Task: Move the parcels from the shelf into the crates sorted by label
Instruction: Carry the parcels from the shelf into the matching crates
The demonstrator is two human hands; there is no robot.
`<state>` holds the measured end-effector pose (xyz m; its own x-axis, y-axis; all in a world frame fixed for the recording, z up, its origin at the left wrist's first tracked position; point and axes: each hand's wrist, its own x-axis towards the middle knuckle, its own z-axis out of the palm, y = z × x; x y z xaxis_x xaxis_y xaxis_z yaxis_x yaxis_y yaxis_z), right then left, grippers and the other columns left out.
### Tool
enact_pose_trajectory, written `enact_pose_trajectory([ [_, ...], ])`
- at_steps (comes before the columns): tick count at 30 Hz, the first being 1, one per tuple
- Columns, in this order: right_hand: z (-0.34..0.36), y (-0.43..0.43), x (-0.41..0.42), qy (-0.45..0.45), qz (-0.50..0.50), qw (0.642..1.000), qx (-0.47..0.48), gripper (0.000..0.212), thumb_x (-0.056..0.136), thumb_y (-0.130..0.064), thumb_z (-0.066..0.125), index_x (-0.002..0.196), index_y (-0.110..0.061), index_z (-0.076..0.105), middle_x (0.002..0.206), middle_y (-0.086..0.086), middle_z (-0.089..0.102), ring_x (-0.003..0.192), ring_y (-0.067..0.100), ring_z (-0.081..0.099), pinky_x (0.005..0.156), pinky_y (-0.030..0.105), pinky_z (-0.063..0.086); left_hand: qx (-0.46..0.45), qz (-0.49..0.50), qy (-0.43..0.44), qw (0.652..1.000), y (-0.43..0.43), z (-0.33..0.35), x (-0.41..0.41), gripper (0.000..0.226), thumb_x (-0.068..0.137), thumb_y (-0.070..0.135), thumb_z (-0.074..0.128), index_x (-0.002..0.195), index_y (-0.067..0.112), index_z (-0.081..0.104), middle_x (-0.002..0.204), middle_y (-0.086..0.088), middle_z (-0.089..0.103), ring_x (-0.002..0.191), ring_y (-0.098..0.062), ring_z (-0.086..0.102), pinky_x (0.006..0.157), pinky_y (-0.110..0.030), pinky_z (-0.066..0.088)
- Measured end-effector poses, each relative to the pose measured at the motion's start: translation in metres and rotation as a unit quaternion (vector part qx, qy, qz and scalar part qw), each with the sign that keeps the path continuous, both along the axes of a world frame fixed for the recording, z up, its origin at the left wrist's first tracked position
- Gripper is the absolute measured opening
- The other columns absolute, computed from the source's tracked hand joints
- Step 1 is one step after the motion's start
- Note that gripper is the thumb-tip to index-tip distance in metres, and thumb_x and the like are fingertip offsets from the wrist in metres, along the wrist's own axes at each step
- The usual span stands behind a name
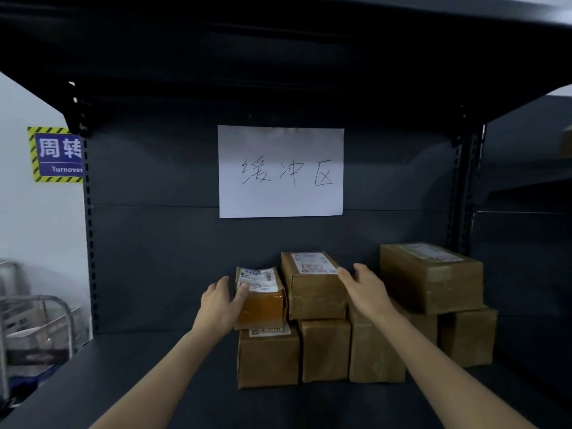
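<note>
On the dark shelf [148,363], atop the left end of the stack [325,351], the small parcel [263,308] is gripped by the left hand [219,301] (thumb over its label). The right hand [362,286], fingers spread, is at the edge of the neighbouring parcel [312,295].

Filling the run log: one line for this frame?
stage: pick from shelf | left hand: grips small parcel | right hand: open, at mid parcel

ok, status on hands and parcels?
Left hand grips small parcel, top layer. Right hand open at middle parcel, top corner. Nothing in the way.
</note>
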<state>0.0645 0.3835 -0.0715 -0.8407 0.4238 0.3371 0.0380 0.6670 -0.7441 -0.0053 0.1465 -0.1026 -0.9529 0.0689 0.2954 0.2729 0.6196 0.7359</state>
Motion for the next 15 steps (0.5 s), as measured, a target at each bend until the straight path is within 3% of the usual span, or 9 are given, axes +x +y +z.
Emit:
enact_pose_trajectory([
  [3, 0.000, 0.002, -0.011, -0.025, 0.009, 0.999, -0.047, 0.061, 0.096, -0.043, 0.040, 0.145, -0.008, 0.028, 0.148, 0.012, 0.035, 0.137, 0.027, 0.033, 0.109, 0.036, 0.030, 0.023, 0.007, -0.038, 0.999, 0.003, -0.002, -0.010, 0.068, 0.095, 0.051, 0.033, 0.146, 0.007, 0.025, 0.149, -0.016, 0.034, 0.138, -0.031, 0.030, 0.111, -0.042, 0.029],
  [6, -0.002, 0.006, -0.020, -0.044, 0.026, 0.995, -0.090, 0.063, 0.095, -0.048, 0.040, 0.143, -0.007, 0.033, 0.144, 0.011, 0.042, 0.132, 0.027, 0.040, 0.108, 0.037, 0.032, 0.082, -0.003, -0.091, 0.992, 0.008, -0.004, -0.018, 0.066, 0.095, 0.053, 0.031, 0.142, 0.005, 0.034, 0.141, -0.015, 0.045, 0.129, -0.030, 0.043, 0.100, -0.036, 0.037],
  [9, -0.005, 0.005, -0.024, -0.043, 0.070, 0.978, -0.193, 0.049, 0.094, -0.048, 0.041, 0.125, -0.011, 0.053, 0.111, 0.003, 0.062, 0.103, 0.019, 0.057, 0.087, 0.032, 0.047, 0.190, -0.018, -0.152, 0.970, 0.012, -0.003, -0.018, 0.063, 0.094, 0.054, 0.035, 0.136, 0.007, 0.043, 0.131, -0.015, 0.054, 0.119, -0.030, 0.052, 0.099, -0.036, 0.042],
  [11, -0.003, 0.001, -0.023, -0.039, 0.093, 0.965, -0.244, 0.035, 0.095, -0.044, 0.043, 0.112, -0.016, 0.056, 0.094, -0.003, 0.062, 0.089, 0.013, 0.059, 0.069, 0.025, 0.046, 0.242, -0.024, -0.169, 0.955, 0.012, -0.004, -0.018, 0.061, 0.092, 0.054, 0.040, 0.134, 0.009, 0.045, 0.128, -0.013, 0.056, 0.115, -0.030, 0.055, 0.103, -0.045, 0.043],
  [13, -0.003, 0.000, -0.021, -0.017, 0.114, 0.958, -0.264, 0.025, 0.094, -0.040, 0.048, 0.107, -0.020, 0.054, 0.092, -0.004, 0.061, 0.086, 0.010, 0.059, 0.065, 0.022, 0.044, 0.264, -0.029, -0.161, 0.951, 0.011, -0.006, -0.014, 0.053, 0.093, 0.048, 0.043, 0.131, 0.011, 0.046, 0.124, -0.011, 0.058, 0.112, -0.029, 0.056, 0.101, -0.047, 0.045],
  [15, -0.006, 0.000, -0.020, 0.018, 0.137, 0.954, -0.266, 0.024, 0.092, -0.035, 0.053, 0.111, -0.021, 0.056, 0.099, -0.003, 0.063, 0.091, 0.012, 0.061, 0.072, 0.025, 0.049, 0.282, -0.038, -0.131, 0.950, 0.011, -0.008, -0.010, 0.043, 0.095, 0.039, 0.044, 0.130, 0.014, 0.048, 0.120, -0.008, 0.060, 0.110, -0.026, 0.057, 0.099, -0.047, 0.046],
])
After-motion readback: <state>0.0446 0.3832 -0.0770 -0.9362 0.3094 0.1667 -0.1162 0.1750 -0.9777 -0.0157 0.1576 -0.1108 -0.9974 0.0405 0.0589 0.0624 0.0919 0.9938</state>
